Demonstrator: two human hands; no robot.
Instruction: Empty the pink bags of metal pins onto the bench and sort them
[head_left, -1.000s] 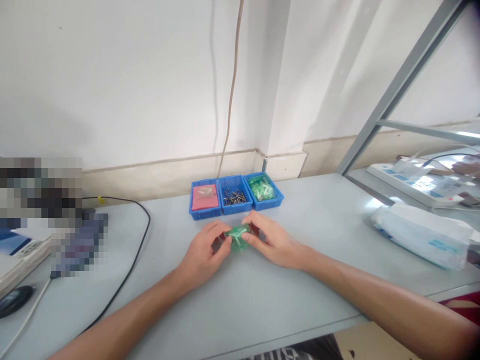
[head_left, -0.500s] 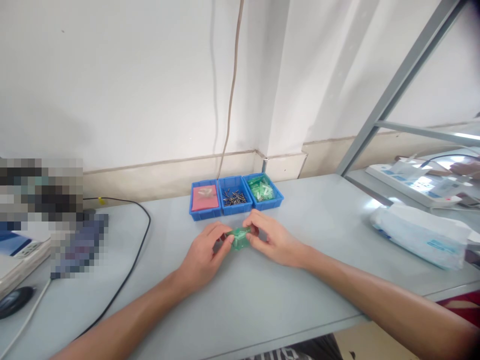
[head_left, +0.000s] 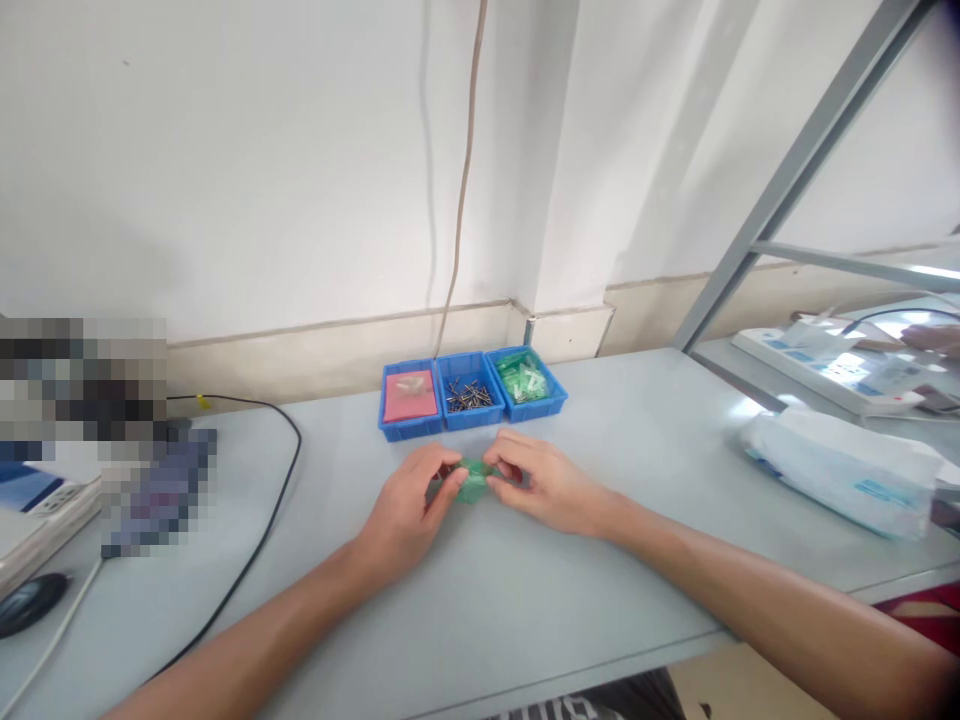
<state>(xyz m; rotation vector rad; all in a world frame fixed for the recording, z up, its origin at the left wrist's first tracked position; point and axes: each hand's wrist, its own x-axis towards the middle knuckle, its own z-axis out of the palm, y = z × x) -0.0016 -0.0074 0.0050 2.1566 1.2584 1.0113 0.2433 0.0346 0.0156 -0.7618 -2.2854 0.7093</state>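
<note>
Between my hands is a small green plastic bag, translucent and crinkled, held just above the grey table. My left hand pinches its left side between thumb and fingers. On the right side, my right hand grips the bag's edge with thumb and forefinger. Whatever lies inside the bag cannot be made out. Just beyond my hands stand three blue bins in a row: the left bin holds a pink pad, the middle bin small metal pins, the right bin green bags with pale pieces.
A pack of wipes lies on the right, near a metal frame post. To the left, a black cable curves across the table beside a black mouse. A wall rises behind the bins.
My right hand has dipped slightly, and its fingers have shifted along the bag's right edge. The bag has moved a little left; my left hand stays nearly in place.
</note>
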